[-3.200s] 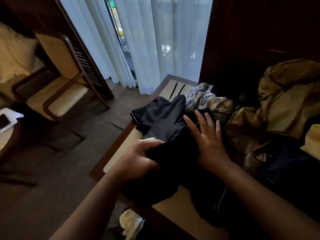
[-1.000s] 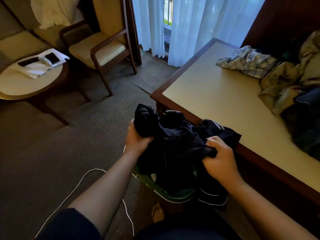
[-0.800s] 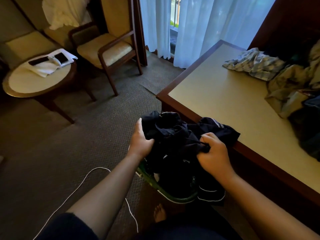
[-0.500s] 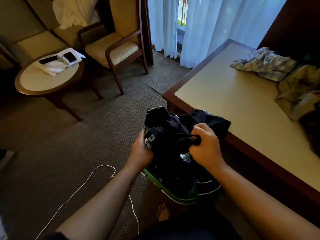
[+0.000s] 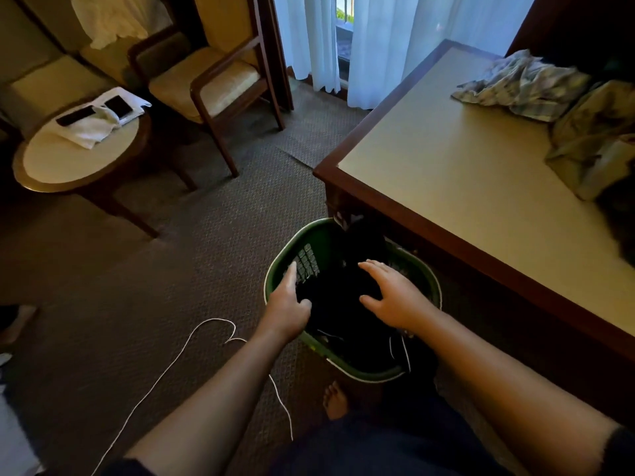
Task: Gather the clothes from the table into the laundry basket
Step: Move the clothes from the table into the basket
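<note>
Hands, left hand (image 5: 288, 305) and right hand (image 5: 395, 297), fingers slack, holding nothing, over black crumpled clothes (image 5: 338, 305) in green plastic laundry basket (image 5: 305, 235) — we should tuck their near edge inside.

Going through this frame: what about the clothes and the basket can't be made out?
Head view:
- Dark clothes in the green basket: one black mass in shadow; piece count unclear.
- Basket floor: hidden under them.
- Olive garment and dark garment on the table: cut off by the right edge.
- Left hand: outer fingers hidden behind it.
</note>
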Tool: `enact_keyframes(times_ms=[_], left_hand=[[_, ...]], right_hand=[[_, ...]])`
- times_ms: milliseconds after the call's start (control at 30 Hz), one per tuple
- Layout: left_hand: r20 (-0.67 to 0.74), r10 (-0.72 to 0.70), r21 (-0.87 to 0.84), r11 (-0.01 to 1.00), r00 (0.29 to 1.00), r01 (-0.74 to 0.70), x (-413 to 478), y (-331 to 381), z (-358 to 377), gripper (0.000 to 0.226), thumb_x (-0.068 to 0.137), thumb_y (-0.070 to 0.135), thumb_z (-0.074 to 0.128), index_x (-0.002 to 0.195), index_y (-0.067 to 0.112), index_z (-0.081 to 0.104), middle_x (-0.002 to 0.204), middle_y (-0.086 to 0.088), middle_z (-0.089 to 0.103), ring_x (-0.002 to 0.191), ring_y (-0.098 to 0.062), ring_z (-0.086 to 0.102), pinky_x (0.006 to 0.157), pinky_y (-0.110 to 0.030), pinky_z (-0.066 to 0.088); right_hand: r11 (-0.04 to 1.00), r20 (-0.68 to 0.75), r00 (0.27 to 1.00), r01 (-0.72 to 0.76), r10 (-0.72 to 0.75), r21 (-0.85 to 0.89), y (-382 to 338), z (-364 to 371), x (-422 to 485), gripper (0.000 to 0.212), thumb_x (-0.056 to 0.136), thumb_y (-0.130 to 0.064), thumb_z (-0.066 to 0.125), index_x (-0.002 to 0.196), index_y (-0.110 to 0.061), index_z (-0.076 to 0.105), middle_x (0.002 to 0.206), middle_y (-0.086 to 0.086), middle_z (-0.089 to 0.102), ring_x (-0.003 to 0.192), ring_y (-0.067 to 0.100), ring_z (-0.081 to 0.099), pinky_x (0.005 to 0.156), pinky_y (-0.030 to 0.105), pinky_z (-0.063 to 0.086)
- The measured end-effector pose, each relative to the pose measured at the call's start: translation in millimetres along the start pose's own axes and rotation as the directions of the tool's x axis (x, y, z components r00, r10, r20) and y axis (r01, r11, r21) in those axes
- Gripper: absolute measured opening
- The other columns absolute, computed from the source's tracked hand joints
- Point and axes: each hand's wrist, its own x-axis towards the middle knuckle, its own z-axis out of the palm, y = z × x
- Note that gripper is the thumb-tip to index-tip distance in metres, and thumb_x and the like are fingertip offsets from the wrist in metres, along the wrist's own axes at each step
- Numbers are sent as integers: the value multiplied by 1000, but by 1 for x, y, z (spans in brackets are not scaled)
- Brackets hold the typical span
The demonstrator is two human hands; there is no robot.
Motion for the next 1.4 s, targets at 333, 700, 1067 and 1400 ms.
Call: enact_keyframes(times_ms=[333, 700, 1067, 1400], left_hand=[[282, 30, 161, 984, 959, -78, 2, 0, 58, 81, 94, 3, 53, 163, 27, 18, 167, -3, 25, 146, -23, 40, 112, -28, 41], [447, -21, 261, 959, 894, -108, 16, 6, 131, 76, 97, 8, 52, 162, 28, 20, 163, -7, 34, 146, -23, 38, 119, -31, 35], [449, -74, 277, 959, 890, -60, 11, -18, 131, 70, 98, 11, 54, 161, 27, 26, 161, -4, 38, 136, -14, 47, 106, -23, 40], [421, -15, -166, 982, 907, 94, -10, -33, 91, 124, 63, 35, 89, 151, 63, 8, 159, 13, 20, 142, -16, 32, 116, -51, 39]], right_hand=[[930, -17, 954, -289, 301, 226, 70, 59, -39, 67, 96, -30, 64, 156, -21, 34, 158, 2, 39, 142, 19, 42, 114, 36, 41], [377, 214, 684, -603, 697, 703, 158, 142, -31, 81, 93, -20, 70, 156, -14, 21, 153, 15, 42, 137, 33, 46, 114, 44, 40], [508, 279, 656, -734, 701, 450, 169, 160, -21, 50, 89, -38, 65, 130, -9, 64, 125, 14, 67, 112, 33, 66, 97, 44, 55], [-116, 327, 853, -306, 406, 945, 35, 72, -17, 30, 94, -23, 57, 115, -6, 71, 111, 21, 73, 106, 38, 70, 98, 52, 54]])
